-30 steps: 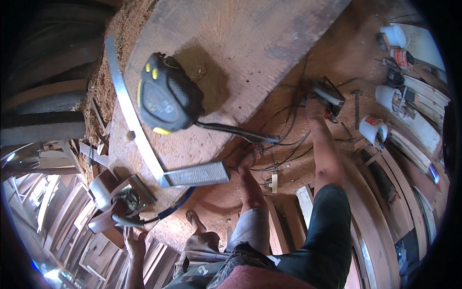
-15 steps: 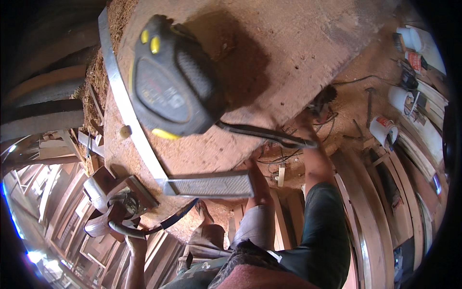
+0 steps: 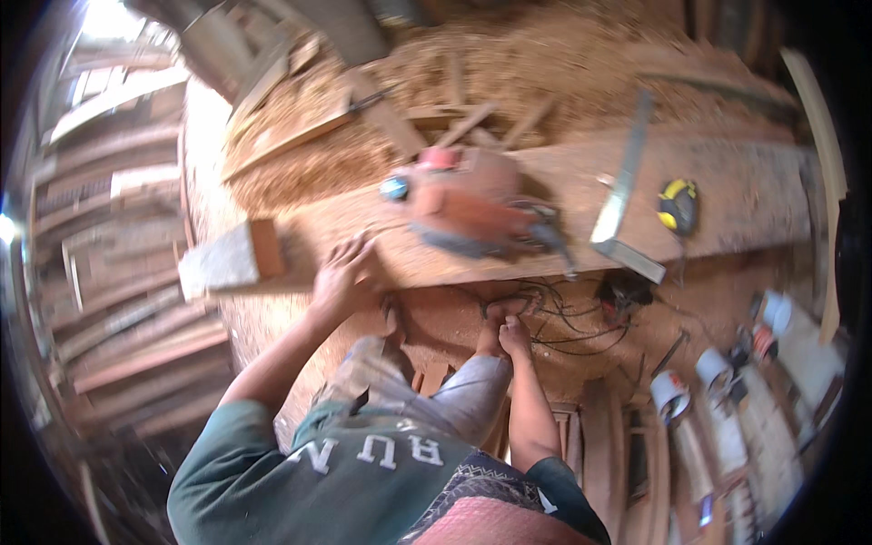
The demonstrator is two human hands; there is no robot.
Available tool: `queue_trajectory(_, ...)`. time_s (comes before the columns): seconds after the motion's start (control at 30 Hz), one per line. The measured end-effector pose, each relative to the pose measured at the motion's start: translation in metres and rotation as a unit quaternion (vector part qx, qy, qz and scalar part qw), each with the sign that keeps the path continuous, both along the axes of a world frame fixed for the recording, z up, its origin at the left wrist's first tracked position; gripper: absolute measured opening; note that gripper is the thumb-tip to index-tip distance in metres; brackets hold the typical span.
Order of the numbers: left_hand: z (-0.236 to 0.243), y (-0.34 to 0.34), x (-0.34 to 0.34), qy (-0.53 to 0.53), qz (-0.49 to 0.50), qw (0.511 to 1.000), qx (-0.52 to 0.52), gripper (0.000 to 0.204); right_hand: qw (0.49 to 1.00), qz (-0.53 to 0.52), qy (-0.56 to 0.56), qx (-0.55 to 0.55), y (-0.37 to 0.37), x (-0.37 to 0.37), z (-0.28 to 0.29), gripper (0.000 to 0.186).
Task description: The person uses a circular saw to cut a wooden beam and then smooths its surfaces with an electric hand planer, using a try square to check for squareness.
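My left hand point(image 3: 343, 274) lies on the near edge of a long wooden plank point(image 3: 754, 200), fingers stretched out, with nothing in it. To its left is a wood block point(image 3: 222, 259) with a pale face. On the plank to the right of this hand sits a red-and-grey power tool point(image 3: 472, 204), blurred; its exact kind cannot be told. My right hand point(image 3: 515, 334) is closed in front of the plank, near a loop of black cable point(image 3: 568, 341); what it holds, if anything, is hidden. Farther right, a metal try square point(image 3: 627, 191) and a yellow-and-black tape measure point(image 3: 678, 207) rest on the plank.
Wood shavings point(image 3: 581, 54) and offcut sticks point(image 3: 386, 113) are heaped beyond the plank. Another dark-and-red tool point(image 3: 623, 295) lies on the floor among cables. White buckets point(image 3: 670, 395) and boards point(image 3: 604, 454) stand at right. Stacked lumber point(image 3: 136, 309) fills the left.
The view has swung and pulled back, so the tape measure and square appear smaller and farther right. My left hand was at a tool's handle; now it lies flat on the plank.
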State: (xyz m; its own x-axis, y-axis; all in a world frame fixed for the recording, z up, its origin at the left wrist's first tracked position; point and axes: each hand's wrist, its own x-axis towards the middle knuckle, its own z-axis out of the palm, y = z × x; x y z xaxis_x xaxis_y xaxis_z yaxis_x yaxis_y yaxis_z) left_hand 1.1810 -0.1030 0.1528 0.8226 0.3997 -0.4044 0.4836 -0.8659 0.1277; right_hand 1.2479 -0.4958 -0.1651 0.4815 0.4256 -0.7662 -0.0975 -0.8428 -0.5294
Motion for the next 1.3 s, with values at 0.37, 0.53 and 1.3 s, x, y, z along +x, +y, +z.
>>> queue_trajectory(0.37, -0.001, -0.012, -0.092, -0.198, 0.022, 0.963, -0.179, 0.074, 0.985, 0.120, -0.083, -0.088, 0.060, -0.066, 0.196, 0.042)
queue_trajectory(0.53, 0.021, 0.018, -0.261, -0.111, 0.119, 0.890, -0.427, 0.063, 0.990, 0.008, -0.107, 0.091, 0.183, -0.084, 0.249, 0.053)
queue_trajectory(1.3, -0.046, 0.123, -0.276, -0.380, 0.752, 0.509, -0.177, 0.071, 0.937, 0.027, 0.261, 0.229, 0.553, -0.050, 0.246, 0.052)
